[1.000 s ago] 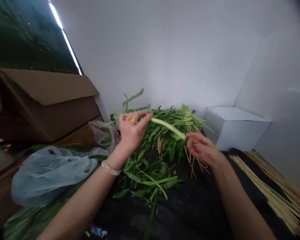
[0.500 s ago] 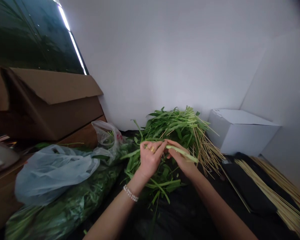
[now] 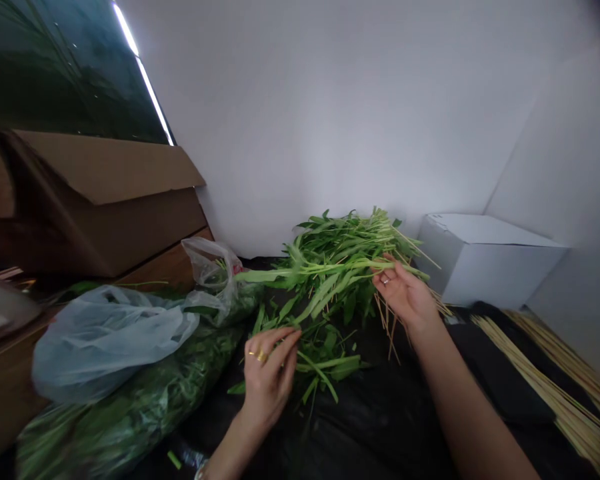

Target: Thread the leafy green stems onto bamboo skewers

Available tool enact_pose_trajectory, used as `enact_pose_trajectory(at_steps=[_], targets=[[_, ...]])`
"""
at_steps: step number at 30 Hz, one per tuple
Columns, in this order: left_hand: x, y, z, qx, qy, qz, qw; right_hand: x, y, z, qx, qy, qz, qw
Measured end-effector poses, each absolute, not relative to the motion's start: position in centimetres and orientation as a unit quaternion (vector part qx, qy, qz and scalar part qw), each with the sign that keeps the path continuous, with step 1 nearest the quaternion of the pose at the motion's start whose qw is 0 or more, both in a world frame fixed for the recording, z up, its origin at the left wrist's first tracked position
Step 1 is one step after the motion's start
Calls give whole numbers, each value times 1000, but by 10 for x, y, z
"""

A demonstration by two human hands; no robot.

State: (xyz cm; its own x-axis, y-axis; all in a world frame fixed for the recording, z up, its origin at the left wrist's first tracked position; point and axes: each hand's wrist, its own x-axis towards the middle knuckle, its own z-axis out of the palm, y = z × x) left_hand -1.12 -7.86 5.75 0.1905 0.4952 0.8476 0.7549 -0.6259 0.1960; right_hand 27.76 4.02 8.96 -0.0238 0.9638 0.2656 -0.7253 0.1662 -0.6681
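My right hand (image 3: 405,293), raised at the right of the pile, has its thumb and fingers closed on a water spinach stalk (image 3: 350,265). The stalk lies nearly level, its stem end to the right and its long leaves reaching left. Lower down, my left hand (image 3: 270,373) has its fingers drawn together over loose leaves and cut stems (image 3: 330,367); whatever it may pinch is hidden. Behind both hands lies a heap of leafy greens (image 3: 345,230) with thin bamboo sticks (image 3: 391,327) poking out at its right side.
On the left are a clear bag of greens (image 3: 130,413), a pale plastic bag (image 3: 105,340) and an open cardboard box (image 3: 130,227). To the right stand a white box (image 3: 500,267), a black flat item (image 3: 505,380) and long bamboo sticks (image 3: 545,380). A white wall (image 3: 330,113) rises behind.
My hands have parted. The right moved up and right with the stalk, which now stretches left over the heap; the left dropped down and left to the loose leaves.
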Motion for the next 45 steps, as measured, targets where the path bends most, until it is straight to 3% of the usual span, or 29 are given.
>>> enact_pose_trajectory(at_steps=[11,23,34,45], targets=[[-29,-70,107,-630,-461,-613,120,301,35,85,-187,-398,599,669],[-4,-45,119,-750,-405,-483,200,302,29,87,-194,-429,607,641],[-4,-31,94,-791,-457,-363,185,291,20,58,-204,-442,633,602],[-17,-10,88,-814,-436,-270,272,294,24,43,-206,-470,659,549]])
